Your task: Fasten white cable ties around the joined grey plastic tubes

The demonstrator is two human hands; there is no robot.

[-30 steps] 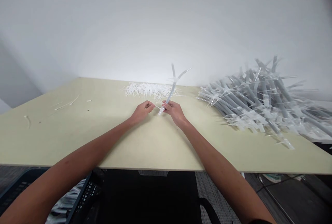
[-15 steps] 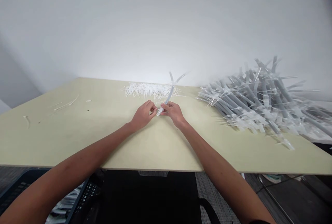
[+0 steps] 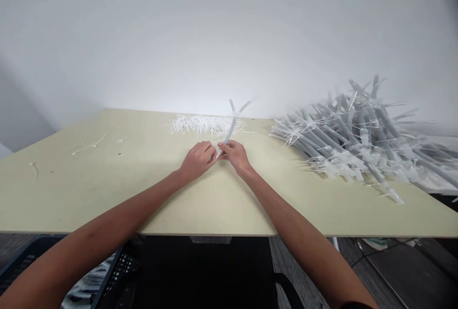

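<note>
My right hand (image 3: 234, 155) grips a grey flexible tube (image 3: 231, 131) near its lower end. The tube leans up and away, and two thin clear branches (image 3: 240, 107) split off its top in a Y. A clear fitting (image 3: 218, 154) shows at the low end, between my hands. Against that end, my left hand (image 3: 199, 158) is closed in a pinch; what its fingers hold is hidden. Behind the hands lies a heap of white cable ties (image 3: 200, 124).
A large pile of grey tubes with clear fittings (image 3: 343, 142) covers the right of the pale yellow table (image 3: 214, 204). Several loose cable ties (image 3: 89, 145) lie at left. A dark blue basket (image 3: 107, 280) holding tubes is below the front edge. A wall (image 3: 214, 37) rises behind.
My left hand has closed more tightly and come up against the tube's lower end, covering more of the fitting. My right hand keeps its grip. The whole view has shifted slightly.
</note>
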